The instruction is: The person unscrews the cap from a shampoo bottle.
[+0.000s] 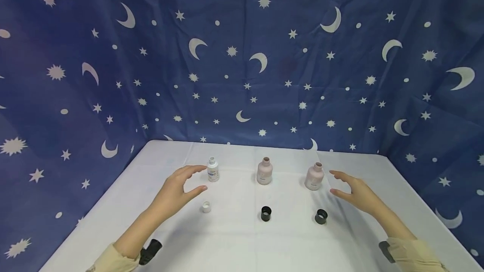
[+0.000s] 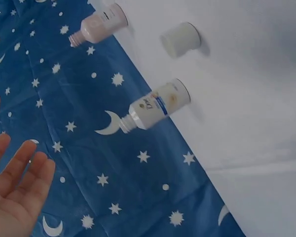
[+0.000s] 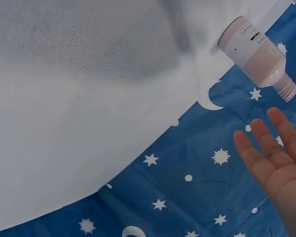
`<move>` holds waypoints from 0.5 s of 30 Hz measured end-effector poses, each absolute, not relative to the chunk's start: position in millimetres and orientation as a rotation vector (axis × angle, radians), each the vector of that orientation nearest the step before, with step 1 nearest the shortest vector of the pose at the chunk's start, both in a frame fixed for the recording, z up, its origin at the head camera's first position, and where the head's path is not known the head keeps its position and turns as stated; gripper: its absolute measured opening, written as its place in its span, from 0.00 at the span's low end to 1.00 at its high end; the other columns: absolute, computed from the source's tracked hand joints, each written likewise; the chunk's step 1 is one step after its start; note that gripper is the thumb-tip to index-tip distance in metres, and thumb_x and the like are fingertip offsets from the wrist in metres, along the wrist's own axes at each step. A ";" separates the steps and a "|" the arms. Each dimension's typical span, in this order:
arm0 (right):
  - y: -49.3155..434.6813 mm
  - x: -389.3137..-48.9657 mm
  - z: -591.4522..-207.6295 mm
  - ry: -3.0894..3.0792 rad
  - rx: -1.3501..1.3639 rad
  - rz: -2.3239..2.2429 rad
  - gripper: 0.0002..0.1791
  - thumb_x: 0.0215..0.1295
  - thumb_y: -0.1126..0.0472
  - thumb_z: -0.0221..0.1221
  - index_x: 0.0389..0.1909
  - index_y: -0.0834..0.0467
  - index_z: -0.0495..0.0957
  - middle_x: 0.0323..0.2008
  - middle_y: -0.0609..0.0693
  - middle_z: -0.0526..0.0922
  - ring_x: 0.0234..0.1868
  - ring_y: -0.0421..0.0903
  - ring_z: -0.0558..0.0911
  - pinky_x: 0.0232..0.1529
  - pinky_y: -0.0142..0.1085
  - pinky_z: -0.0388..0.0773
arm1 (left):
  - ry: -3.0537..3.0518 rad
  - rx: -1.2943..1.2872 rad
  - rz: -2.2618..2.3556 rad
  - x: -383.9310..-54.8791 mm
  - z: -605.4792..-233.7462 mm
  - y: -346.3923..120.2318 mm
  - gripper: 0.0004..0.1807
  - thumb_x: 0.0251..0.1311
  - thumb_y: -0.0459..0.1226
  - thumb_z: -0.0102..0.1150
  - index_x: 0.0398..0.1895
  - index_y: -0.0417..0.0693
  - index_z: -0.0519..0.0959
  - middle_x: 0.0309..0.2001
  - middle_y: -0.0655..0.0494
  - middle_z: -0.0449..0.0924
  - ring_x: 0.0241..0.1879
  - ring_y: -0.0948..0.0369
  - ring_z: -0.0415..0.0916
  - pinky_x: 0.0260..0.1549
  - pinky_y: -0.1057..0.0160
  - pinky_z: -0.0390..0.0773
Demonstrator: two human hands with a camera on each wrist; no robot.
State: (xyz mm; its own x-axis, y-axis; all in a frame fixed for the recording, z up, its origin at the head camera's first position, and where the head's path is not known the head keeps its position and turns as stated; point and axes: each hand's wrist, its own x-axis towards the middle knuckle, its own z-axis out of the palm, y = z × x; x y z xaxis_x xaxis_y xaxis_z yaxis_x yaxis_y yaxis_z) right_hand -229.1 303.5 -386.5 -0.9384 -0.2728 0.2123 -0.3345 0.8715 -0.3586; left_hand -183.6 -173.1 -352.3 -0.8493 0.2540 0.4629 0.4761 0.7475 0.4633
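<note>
My left hand (image 1: pixel 174 191) hovers beside a small white bottle (image 1: pixel 213 173), thumb and fingers spread apart and holding nothing. In the left wrist view a gap separates the fingers from that capless bottle (image 2: pixel 160 104). A white cap (image 1: pixel 206 208) lies on the table in front of it. To the right of the right-hand pink bottle (image 1: pixel 314 179), my right hand (image 1: pixel 358 194) is held with its fingers and thumb parted, nothing between them. The right wrist view also has this uncapped bottle (image 3: pixel 256 54) apart from the fingertips. Another open pink bottle (image 1: pixel 264 173) stands in the middle.
One black cap (image 1: pixel 266 218) sits in front of the middle bottle, and a second black cap (image 1: pixel 320 220) in front of the right one. A white cloth covers the table (image 1: pixel 234 247). Dark blue fabric (image 1: pixel 227 91) with moons and stars hangs behind and at both sides.
</note>
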 end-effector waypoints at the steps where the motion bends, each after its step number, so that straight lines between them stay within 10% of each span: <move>1: 302.2 -226.5 -388.5 -2.874 0.464 0.607 0.34 0.57 0.55 0.65 0.62 0.65 0.66 0.55 0.70 0.75 0.53 0.69 0.75 0.48 0.62 0.75 | -2.571 -0.553 -0.808 -182.1 -353.0 -177.3 0.29 0.51 0.40 0.69 0.58 0.50 0.74 0.55 0.51 0.78 0.54 0.50 0.76 0.51 0.49 0.78; 15: 320.1 -208.0 -394.3 -2.811 0.356 0.628 0.37 0.62 0.54 0.61 0.67 0.63 0.59 0.56 0.73 0.72 0.55 0.72 0.71 0.50 0.65 0.71 | -2.490 -0.427 -0.729 -179.0 -353.0 -219.1 0.31 0.50 0.37 0.69 0.59 0.44 0.72 0.55 0.42 0.75 0.56 0.43 0.71 0.53 0.41 0.72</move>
State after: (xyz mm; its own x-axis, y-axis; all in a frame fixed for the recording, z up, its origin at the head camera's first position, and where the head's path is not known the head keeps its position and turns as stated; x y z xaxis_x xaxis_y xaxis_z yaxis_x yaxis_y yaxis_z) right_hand -208.0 320.1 -394.3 -0.9418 -0.1832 0.2819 -0.2857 0.8780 -0.3840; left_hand -179.0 -219.1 -353.0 -0.8222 0.1521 0.5484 0.4238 0.8069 0.4115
